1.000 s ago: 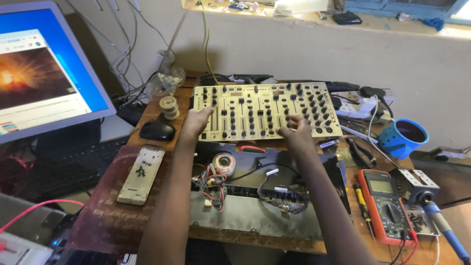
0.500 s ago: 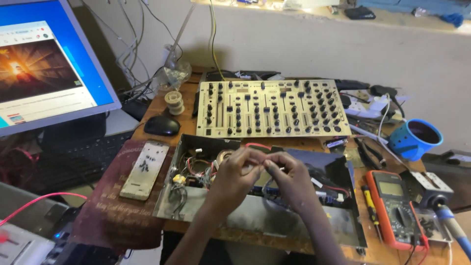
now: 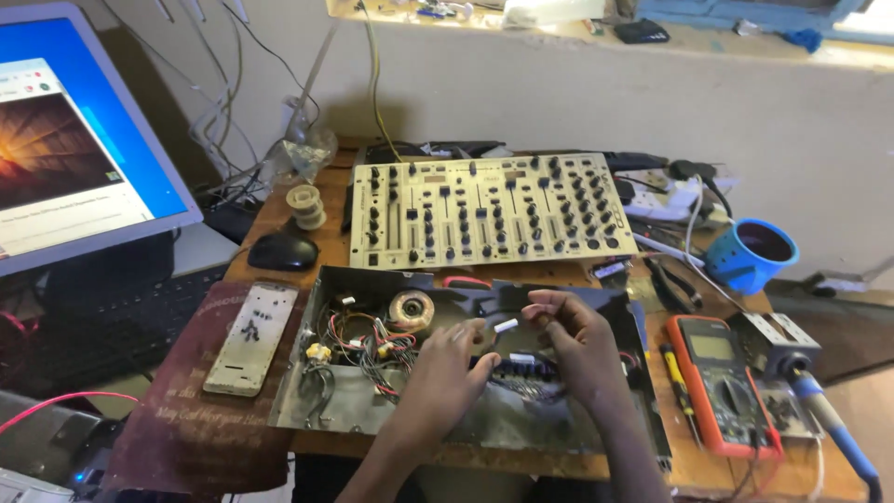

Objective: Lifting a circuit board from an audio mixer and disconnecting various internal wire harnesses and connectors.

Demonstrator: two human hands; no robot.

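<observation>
Head view: over an opened metal case [image 3: 317, 410] full of coloured wires, the right hand [image 3: 582, 345] pinches a small white connector [image 3: 506, 325] between thumb and fingers, while the left hand [image 3: 445, 377] rests beside it, fingers loosely curled. A cream mixer panel [image 3: 489, 210] lies behind; an orange-edged meter [image 3: 722, 382] sits right.

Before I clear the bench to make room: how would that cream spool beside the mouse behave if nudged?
The cream spool stands on its flat end by the black mouse, so it would probably slide, not roll. It looks squat, so unlikely to tip easily. Knocked sideways, its round flanges could let it roll toward the table edge.
</observation>
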